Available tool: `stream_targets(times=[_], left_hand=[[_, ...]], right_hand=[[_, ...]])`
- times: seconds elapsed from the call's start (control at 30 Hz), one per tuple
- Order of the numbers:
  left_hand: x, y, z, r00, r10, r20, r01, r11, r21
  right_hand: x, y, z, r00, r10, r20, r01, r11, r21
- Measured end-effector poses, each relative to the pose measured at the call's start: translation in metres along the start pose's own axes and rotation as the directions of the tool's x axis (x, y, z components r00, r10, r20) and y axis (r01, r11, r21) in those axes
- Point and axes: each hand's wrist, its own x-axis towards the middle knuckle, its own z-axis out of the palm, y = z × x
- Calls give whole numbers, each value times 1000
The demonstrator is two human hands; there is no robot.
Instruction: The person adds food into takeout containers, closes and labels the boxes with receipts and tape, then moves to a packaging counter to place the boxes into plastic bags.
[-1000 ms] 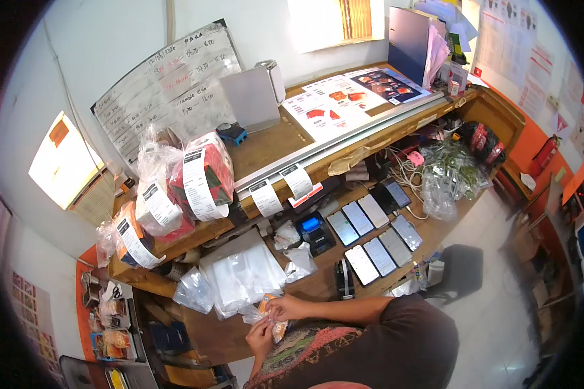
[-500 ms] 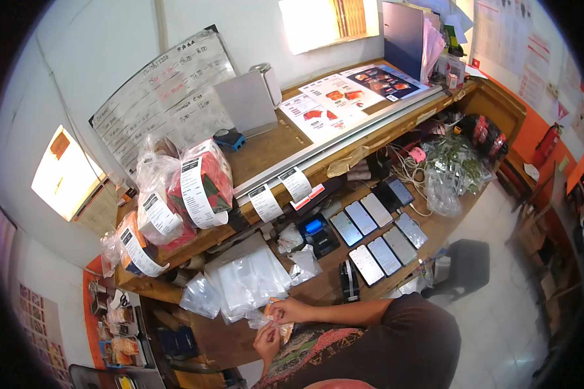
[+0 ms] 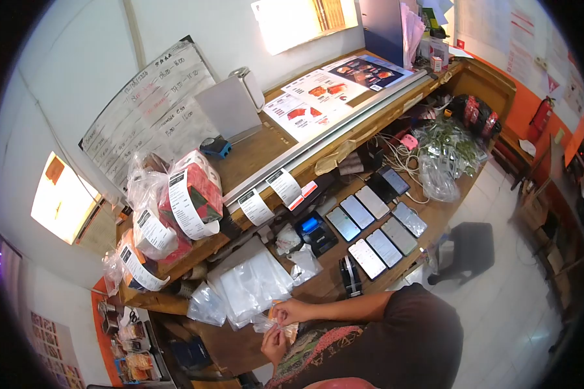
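Observation:
My right hand [image 3: 291, 311] is closed in a pinch on a small clear plastic bag [image 3: 261, 322] with something orange in it. Just below, my left hand [image 3: 274, 343] also pinches the bag, its fingertips near those of the right hand. The bag's contents are partly covered by my fingers and too small to make out. Beyond my hands, a stack of flat clear plastic bags [image 3: 250, 285] lies on the wooden desk, with a smaller pile of clear bags [image 3: 207, 303] to its left.
Several phones [image 3: 367, 259] lie in rows, beside a black receipt printer [image 3: 318, 235]. Wrapped bags with receipts [image 3: 189, 194] stand on the raised shelf. More receipts [image 3: 255, 207] hang from its edge. A bag of green leaves [image 3: 448, 155] and a dark stool [image 3: 464, 253] are at right.
The camera view has shifted slightly, so the surroundings sit a little differently in the frame. Both hands stay pinched on the small bag, with only slight finger movement.

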Motion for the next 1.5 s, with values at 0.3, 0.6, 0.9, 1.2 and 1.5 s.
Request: stream_targets(times=[0.3, 0.6, 0.9, 1.2, 1.5], left_hand=[[-2, -1, 6, 999, -5, -47, 2, 998, -63], [6, -4, -6, 972, 222, 78, -232, 960, 159], [15, 47, -5, 959, -282, -33, 272, 944, -190], [5, 58, -15, 990, -133, 43, 133, 991, -2], [24, 73, -17, 1000, 2, -31, -1, 999, 45]], right_hand=[[0, 2, 2, 998, 0, 65, -2, 999, 37], [11, 29, 12, 987, -130, 98, 123, 990, 74], [1, 4, 9, 970, -223, 99, 244, 916, -319], [31, -27, -57, 767, -312, -561, 148, 936, -319], [73, -130, -145, 272, -365, -890, 61, 930, -363]])
